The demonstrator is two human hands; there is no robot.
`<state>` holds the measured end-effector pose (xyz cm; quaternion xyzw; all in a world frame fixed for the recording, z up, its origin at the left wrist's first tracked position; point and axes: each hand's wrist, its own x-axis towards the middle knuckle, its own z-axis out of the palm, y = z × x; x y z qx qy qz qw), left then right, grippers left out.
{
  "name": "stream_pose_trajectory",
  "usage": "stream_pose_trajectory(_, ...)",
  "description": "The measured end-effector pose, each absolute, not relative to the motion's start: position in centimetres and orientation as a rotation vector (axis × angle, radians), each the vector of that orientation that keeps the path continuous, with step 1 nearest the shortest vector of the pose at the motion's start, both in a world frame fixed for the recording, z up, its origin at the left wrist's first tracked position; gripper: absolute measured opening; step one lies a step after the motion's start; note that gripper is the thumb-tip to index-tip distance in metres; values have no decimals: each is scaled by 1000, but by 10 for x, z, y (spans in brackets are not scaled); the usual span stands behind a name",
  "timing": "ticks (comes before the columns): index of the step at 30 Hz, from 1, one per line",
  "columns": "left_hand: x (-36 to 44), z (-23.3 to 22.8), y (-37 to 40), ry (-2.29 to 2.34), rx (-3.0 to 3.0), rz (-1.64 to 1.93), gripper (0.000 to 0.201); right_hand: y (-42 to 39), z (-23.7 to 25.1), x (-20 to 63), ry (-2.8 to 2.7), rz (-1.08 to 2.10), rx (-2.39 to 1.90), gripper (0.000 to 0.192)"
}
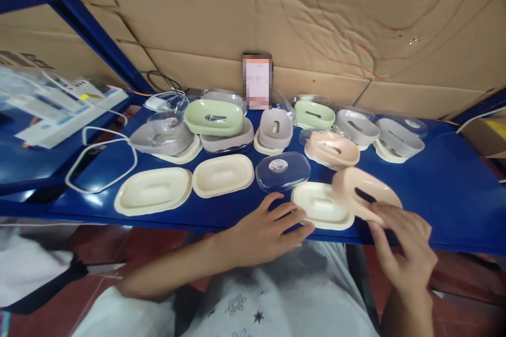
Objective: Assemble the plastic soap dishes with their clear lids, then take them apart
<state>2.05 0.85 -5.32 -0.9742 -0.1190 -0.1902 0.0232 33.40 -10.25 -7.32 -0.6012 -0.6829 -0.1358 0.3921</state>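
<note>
My right hand (pixel 405 245) grips a pink slotted soap-dish insert (pixel 361 189), tilted, its left edge over a cream soap-dish tray (pixel 320 205) on the blue shelf (pixel 443 195). My left hand (pixel 269 229) rests open at the shelf's front edge, fingertips touching the near left side of that cream tray. A clear plastic lid (pixel 282 170) with a round sticker lies just behind my left hand.
Two more cream trays (pixel 153 190) (pixel 223 175) lie to the left. Behind stand green (pixel 213 117), grey (pixel 275 127) and pink (pixel 331 148) soap dishes, several with clear lids. A white cable loop (pixel 100 160) and boxes (pixel 59 108) sit far left; cardboard lines the back.
</note>
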Motion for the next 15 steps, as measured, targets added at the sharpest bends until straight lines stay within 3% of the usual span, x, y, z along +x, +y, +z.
stream_pose_trajectory(11, -3, -44, 24, -592, -3001, -800, 51, -94, -69, 291, -2129, -34, -1336, 57)
stream_pose_trajectory(15, -4, -46, 28, -433, -3063, -722, 36, -94, -68, 274, -2221, -37, -1326, 58)
